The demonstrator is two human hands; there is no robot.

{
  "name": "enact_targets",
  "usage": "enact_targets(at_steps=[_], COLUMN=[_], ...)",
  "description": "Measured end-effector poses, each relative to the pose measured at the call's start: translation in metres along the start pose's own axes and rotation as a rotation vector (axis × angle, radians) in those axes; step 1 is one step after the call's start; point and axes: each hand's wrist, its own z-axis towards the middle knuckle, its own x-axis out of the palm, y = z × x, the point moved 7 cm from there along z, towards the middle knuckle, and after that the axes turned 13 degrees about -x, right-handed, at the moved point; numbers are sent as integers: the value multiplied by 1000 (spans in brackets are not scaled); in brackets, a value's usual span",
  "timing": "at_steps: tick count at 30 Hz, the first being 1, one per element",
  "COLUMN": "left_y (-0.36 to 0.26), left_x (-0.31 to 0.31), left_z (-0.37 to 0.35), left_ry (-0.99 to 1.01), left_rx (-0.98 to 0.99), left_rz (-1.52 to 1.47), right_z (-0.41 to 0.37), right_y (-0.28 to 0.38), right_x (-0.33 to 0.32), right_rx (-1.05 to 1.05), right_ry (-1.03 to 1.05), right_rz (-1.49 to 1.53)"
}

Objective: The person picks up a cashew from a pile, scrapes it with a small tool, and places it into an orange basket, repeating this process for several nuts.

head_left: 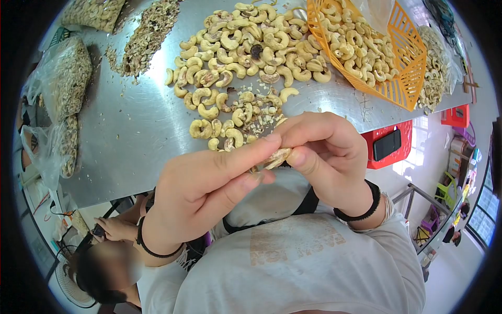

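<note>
As fingers (250,153) pinch cashew (278,158), shirt print (295,242) illegible

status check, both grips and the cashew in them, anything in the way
Left grip and right grip pinching one brown-streaked cashew. Cashew partly hidden. Loose cashews on table just beyond; nothing seen blocking.

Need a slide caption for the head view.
Left hand and right hand pinch one cashew near loose cashews and an orange basket on a metal table.
</note>
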Motion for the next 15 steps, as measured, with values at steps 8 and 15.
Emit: enact_targets(at_steps=[8,15], left_y=[-6,5], left_x=[-3,-2], left_z=[-1,2], left_ry=[-25,-60], left_rx=[-103,-211], left_rz=[173,-111], right_z=[1,1], right_y=[1,-4], right_x=[1,0], right_rx=[-40,56], right_ry=[6,0], right_rz=[-52,-19])
